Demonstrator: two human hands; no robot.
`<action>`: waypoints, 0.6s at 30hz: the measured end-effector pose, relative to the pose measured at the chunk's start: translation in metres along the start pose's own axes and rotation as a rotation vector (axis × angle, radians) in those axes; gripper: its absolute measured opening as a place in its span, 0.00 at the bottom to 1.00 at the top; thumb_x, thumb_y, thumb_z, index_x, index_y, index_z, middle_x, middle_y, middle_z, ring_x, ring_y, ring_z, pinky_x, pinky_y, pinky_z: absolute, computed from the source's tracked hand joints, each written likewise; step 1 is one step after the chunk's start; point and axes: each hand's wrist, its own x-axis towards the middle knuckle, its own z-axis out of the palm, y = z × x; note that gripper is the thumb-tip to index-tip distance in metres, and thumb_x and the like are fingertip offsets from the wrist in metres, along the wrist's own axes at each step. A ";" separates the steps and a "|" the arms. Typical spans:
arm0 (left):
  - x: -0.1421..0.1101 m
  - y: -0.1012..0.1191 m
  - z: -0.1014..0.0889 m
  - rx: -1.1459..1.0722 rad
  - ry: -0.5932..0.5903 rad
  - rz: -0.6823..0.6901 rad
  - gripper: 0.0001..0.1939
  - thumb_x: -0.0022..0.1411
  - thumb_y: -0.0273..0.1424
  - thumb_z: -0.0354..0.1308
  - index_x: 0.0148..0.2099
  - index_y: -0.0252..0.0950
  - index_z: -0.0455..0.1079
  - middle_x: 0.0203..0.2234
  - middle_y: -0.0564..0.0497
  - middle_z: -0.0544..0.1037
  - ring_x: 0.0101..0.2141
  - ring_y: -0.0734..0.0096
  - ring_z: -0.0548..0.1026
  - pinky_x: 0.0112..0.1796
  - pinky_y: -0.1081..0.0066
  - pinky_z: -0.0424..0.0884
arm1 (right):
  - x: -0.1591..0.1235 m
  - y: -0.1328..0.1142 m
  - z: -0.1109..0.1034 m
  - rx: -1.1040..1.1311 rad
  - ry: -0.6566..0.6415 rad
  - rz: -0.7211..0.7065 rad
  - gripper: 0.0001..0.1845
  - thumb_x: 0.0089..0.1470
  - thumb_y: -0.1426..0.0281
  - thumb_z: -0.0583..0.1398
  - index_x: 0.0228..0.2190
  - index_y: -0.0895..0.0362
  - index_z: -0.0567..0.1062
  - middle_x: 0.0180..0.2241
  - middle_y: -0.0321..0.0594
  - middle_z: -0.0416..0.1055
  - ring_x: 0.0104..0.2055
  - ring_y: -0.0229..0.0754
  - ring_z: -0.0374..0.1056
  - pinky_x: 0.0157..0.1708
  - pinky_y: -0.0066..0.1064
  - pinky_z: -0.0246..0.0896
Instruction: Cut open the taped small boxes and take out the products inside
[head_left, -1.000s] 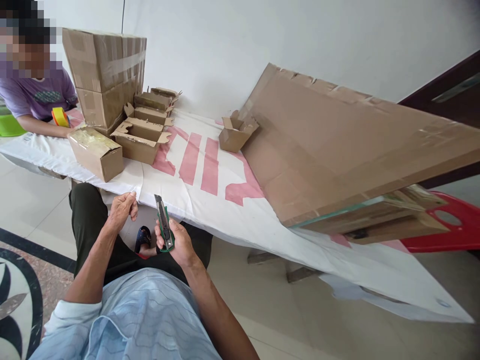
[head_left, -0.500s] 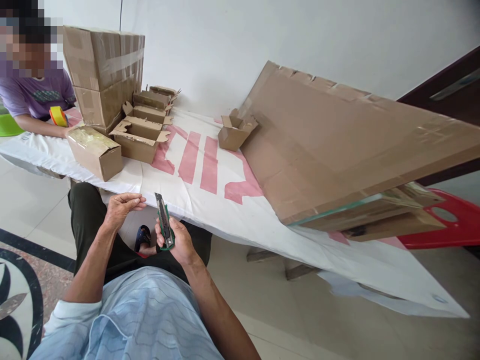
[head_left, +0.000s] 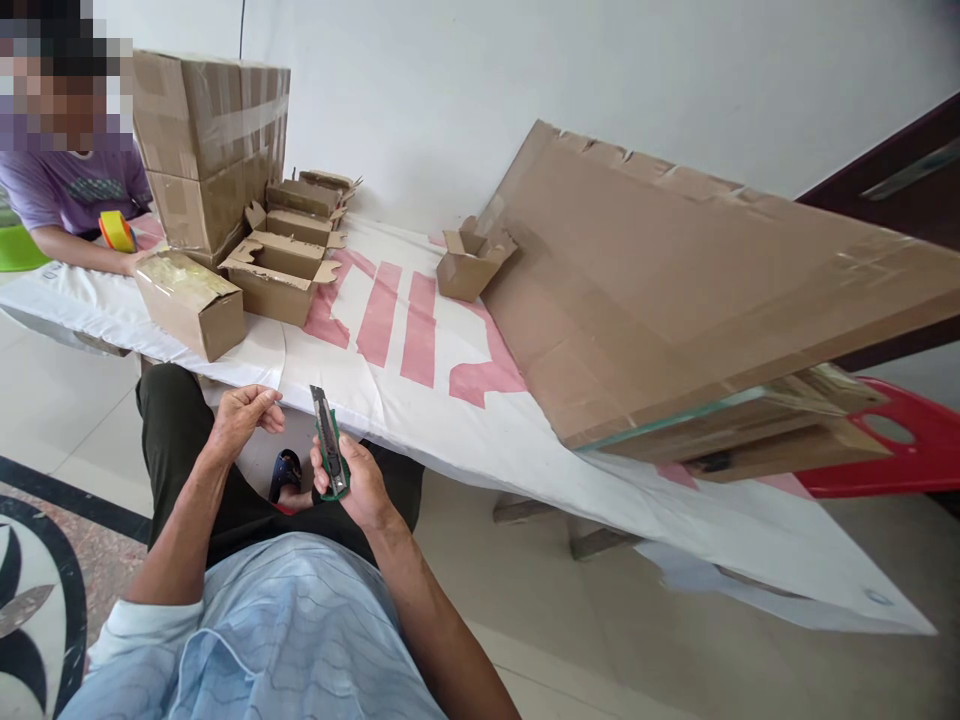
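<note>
The left forearm [head_left: 187,520] and right forearm [head_left: 431,610], both bare, reach forward and angle inward. The left hand [head_left: 242,415] is raised, wrist slightly bent, thumb and index finger drawn together, the other fingers [head_left: 271,420] curled beneath. The right hand [head_left: 352,475] is curled into a grip, its wrist nearly straight. The hands are near each other but apart, the left slightly farther forward.

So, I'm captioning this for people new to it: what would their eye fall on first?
Probably the big cardboard panel, tilted over the right part of the cloth-covered table. Next might come the green-handled utility knife, blade out, held in the right hand by the table's near edge. The tall stack of taped boxes at the left also stands out.
</note>
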 end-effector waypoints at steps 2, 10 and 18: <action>0.001 -0.001 -0.002 -0.034 -0.009 0.002 0.33 0.55 0.55 0.83 0.46 0.32 0.82 0.30 0.42 0.89 0.27 0.60 0.87 0.32 0.66 0.84 | 0.000 0.001 -0.001 0.004 0.000 0.004 0.30 0.61 0.42 0.74 0.43 0.55 0.82 0.30 0.35 0.78 0.22 0.35 0.65 0.21 0.28 0.63; -0.005 0.005 -0.008 -0.083 -0.042 0.034 0.29 0.54 0.46 0.86 0.51 0.34 0.87 0.51 0.36 0.92 0.44 0.53 0.92 0.45 0.63 0.87 | -0.001 0.001 0.001 0.004 -0.010 -0.009 0.30 0.60 0.40 0.74 0.42 0.55 0.83 0.31 0.35 0.78 0.22 0.34 0.64 0.23 0.29 0.66; 0.000 -0.002 -0.011 0.146 0.083 0.046 0.22 0.53 0.48 0.83 0.34 0.34 0.86 0.25 0.45 0.86 0.21 0.67 0.80 0.26 0.70 0.77 | -0.002 0.001 0.001 0.005 -0.013 -0.003 0.29 0.62 0.41 0.74 0.43 0.55 0.83 0.31 0.36 0.78 0.23 0.34 0.65 0.22 0.28 0.64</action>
